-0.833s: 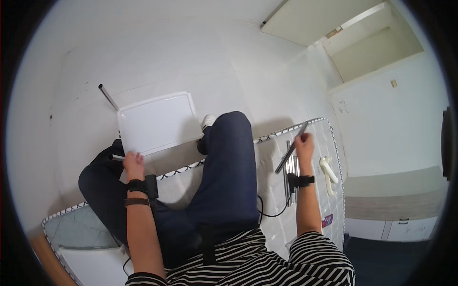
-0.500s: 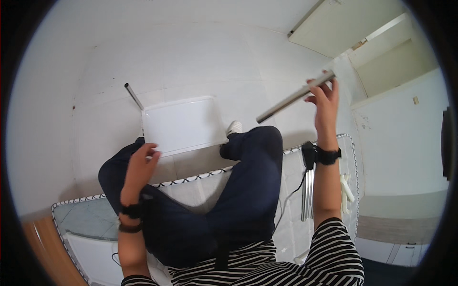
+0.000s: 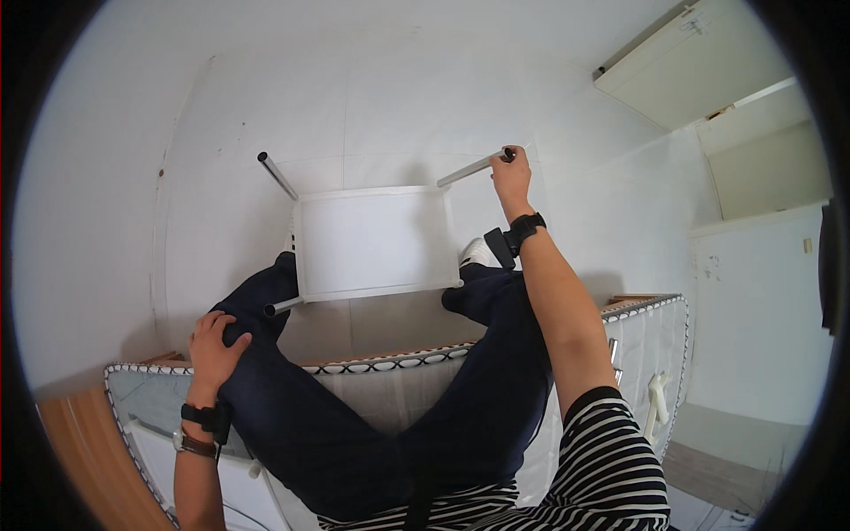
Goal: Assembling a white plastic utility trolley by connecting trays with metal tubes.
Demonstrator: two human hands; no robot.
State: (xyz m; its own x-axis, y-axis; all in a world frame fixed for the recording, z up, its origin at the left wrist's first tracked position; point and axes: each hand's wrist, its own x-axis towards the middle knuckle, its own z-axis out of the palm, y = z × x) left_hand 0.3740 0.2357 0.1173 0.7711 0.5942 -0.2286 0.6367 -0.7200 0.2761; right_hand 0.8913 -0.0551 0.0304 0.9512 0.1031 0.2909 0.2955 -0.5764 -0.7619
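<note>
A white rectangular panel (image 3: 376,239) lies between and beyond my knees. Silver metal tubes stick up from its far left corner (image 3: 278,175) and its near left corner (image 3: 283,306). My right hand (image 3: 512,181) is closed around the upper end of another metal tube (image 3: 469,170). The lower end of that tube meets the panel's far right corner; whether it is seated there I cannot tell. A small white stub (image 3: 459,284) shows at the near right corner. My left hand (image 3: 218,350) rests on my left knee, fingers spread and holding nothing.
I sit on a pale padded surface (image 3: 390,397) edged with black-and-white trim. More metal tubes (image 3: 614,352) and a white plastic piece (image 3: 656,403) lie on it, right of my thigh. A white panel (image 3: 252,478) lies at the left. An open door (image 3: 699,66) stands back right.
My right hand has carried its tube leftward to the panel's far right corner. The left hand has moved from the near left corner to my knee, and a tube now shows at that corner.
</note>
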